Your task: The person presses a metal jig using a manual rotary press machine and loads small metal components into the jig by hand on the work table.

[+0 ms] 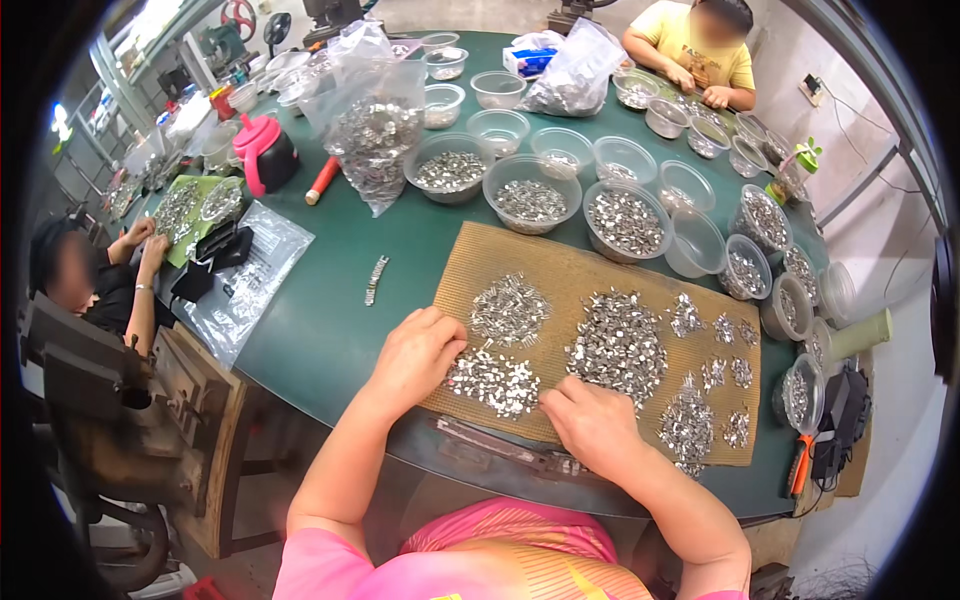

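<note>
A ribbed tan mat (600, 270) lies at the table's front edge, with heaps of small shiny metal pieces on it. At the left edge of the mat my left hand (420, 352) is closed, its fingertips beside a bright pile of flat metal pieces (495, 383). On that pile's right side rests my right hand (592, 422), also closed, thumb and fingers drawn together. Whatever either hand pinches is too small or hidden to make out. Behind them lie a round pile of thin pieces (510, 310) and a larger heap of metal pieces (617, 348). Smaller piles (687, 425) sit to the right.
Clear plastic bowls (628, 222), many holding metal pieces, ring the mat's far and right sides. A filled plastic bag (375, 135), a pink-and-black jug (264, 155) and a short metal strip (376, 280) are leftward. An orange-handled tool (800, 465) lies right. Two other people work around the table.
</note>
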Tool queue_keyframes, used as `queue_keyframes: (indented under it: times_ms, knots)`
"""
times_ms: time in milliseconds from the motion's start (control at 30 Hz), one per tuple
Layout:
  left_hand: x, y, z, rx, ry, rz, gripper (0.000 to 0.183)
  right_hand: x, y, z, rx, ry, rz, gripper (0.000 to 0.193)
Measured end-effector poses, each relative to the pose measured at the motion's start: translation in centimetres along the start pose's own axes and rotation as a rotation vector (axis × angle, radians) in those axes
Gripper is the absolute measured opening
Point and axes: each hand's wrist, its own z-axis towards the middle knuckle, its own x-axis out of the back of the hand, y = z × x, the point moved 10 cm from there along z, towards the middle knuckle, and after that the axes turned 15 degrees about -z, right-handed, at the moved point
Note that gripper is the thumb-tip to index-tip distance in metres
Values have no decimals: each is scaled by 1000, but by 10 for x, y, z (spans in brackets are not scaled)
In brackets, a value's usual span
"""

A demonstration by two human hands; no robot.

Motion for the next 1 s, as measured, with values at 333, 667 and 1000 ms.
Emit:
queue_keyframes:
  times_ms: [333, 667, 1000]
  knots:
    - [-1, 1, -5, -11, 19, -10, 7, 6, -6, -3, 25, 30, 10, 9]
    - [-1, 1, -2, 1, 36, 22, 6, 8, 5, -8, 10, 24, 56, 12]
    - [7, -3, -8, 118, 62, -238, 5, 48, 24, -95, -82, 3, 196, 18]
